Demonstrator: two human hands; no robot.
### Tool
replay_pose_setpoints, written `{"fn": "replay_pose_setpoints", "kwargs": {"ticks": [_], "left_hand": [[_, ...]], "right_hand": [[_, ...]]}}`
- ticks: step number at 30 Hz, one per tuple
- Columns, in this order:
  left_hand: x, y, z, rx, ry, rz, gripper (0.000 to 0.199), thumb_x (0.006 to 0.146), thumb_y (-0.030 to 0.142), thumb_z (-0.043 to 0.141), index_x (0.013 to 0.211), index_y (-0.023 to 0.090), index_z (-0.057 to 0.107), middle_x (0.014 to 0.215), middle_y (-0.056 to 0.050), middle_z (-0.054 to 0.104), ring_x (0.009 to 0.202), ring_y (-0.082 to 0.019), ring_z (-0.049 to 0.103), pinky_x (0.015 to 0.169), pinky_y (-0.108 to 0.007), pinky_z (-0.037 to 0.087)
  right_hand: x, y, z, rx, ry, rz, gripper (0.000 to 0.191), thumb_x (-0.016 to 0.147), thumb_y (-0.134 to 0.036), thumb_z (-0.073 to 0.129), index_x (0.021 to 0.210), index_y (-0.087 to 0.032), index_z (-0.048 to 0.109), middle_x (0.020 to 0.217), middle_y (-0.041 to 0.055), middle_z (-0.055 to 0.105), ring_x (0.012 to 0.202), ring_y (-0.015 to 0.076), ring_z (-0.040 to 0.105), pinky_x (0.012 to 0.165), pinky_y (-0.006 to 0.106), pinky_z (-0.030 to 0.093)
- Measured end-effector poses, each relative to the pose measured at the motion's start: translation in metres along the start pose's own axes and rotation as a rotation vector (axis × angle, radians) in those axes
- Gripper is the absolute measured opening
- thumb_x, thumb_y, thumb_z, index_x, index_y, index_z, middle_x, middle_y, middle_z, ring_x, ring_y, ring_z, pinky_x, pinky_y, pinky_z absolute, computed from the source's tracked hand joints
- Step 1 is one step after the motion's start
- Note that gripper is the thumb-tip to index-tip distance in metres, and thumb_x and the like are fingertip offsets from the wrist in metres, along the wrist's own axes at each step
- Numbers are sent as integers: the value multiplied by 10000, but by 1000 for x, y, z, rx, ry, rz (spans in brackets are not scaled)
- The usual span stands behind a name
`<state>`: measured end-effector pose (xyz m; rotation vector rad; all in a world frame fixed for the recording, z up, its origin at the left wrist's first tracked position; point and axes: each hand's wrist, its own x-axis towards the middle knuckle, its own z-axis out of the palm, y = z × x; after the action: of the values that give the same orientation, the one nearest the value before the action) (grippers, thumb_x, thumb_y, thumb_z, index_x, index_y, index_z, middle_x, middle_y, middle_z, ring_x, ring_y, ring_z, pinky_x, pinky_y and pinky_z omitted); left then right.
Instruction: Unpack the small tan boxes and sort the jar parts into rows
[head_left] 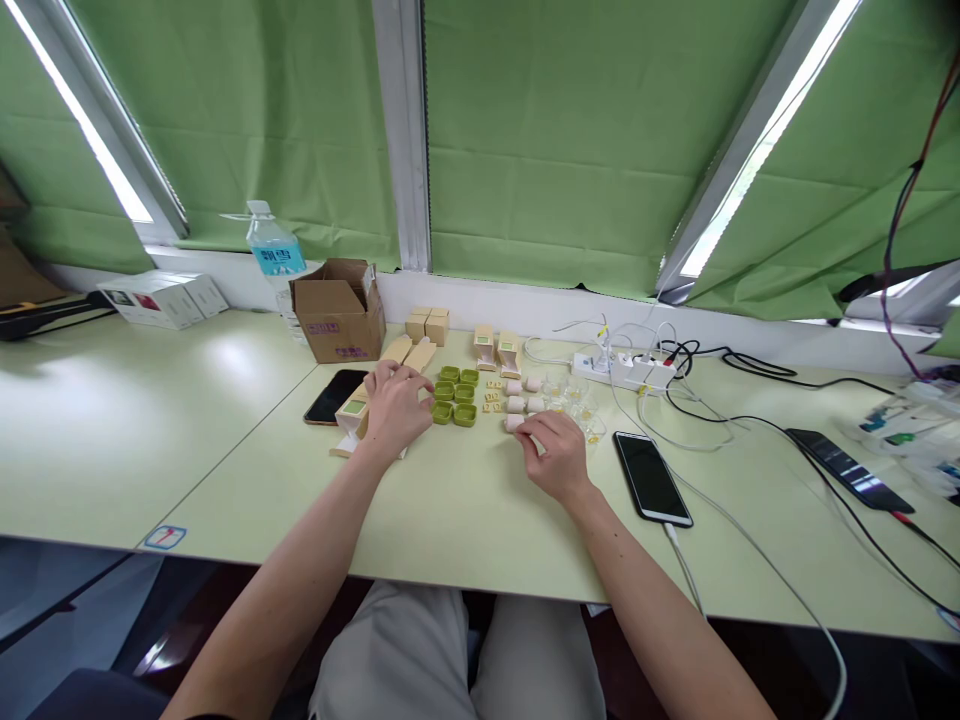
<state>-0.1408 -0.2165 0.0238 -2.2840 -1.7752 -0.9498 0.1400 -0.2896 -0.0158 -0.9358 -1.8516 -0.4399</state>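
My left hand (pixel 399 408) hovers over small cream cartons beside the green square cups (pixel 444 391), its fingers bent and apart with nothing visible in them. One opened carton (pixel 351 412) with a green window lies partly under that hand. The olive-green cups stand in two columns just right of my left fingertips. My right hand (pixel 556 452) pinches a pale pink cylinder (pixel 514 423), the nearest of several in two columns. Tiny yellow pieces (pixel 491 396) lie between the cups and the cylinders. Clear plastic cups (pixel 574 393) sit behind my right hand.
Behind stand more cream cartons (pixel 496 350), a pair of closed boxes (pixel 427 325), a cardboard box (pixel 337 312) and a water bottle (pixel 274 250). A black phone (pixel 330 396) lies at left, a cabled phone (pixel 651 478) at right. Cables spread from a power strip (pixel 622 372).
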Motion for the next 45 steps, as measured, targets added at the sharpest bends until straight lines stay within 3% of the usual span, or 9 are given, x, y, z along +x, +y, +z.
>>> {"fn": "replay_pose_setpoints", "kwargs": {"ticks": [4, 9, 37, 45], "left_hand": [[-1, 2, 4, 42, -210, 48, 172, 822, 193, 717, 926, 237, 847, 1215, -125, 763, 1341, -407, 456, 1072, -573, 354], [-2, 3, 8, 83, -269, 66, 172, 803, 124, 696, 829, 225, 834, 1163, -138, 778, 1326, -418, 465, 1064, -575, 358], [-4, 1, 18, 132, -271, 99, 145, 786, 167, 627, 716, 204, 748, 1051, -194, 765, 1241, -425, 474, 979, -585, 357], [-4, 6, 10, 59, -146, 59, 219, 878, 206, 592, 920, 225, 806, 1091, -178, 773, 1303, -424, 466, 1038, -597, 358]], "right_hand": [[-4, -4, 5, 35, -53, -32, 170, 943, -82, 652, 847, -212, 704, 842, 33, 767, 721, 169, 624, 673, 326, 406], [-7, -7, 8, 37, -114, -34, 178, 939, -82, 635, 848, -216, 710, 831, 23, 765, 667, 153, 592, 656, 313, 407], [-11, -12, 12, 15, -219, -56, 191, 925, -84, 618, 835, -216, 722, 828, 25, 755, 662, 148, 580, 630, 320, 371], [-12, -18, 13, 60, -292, -72, 195, 954, -130, 603, 814, -207, 716, 793, 24, 740, 631, 141, 544, 614, 315, 333]]}}
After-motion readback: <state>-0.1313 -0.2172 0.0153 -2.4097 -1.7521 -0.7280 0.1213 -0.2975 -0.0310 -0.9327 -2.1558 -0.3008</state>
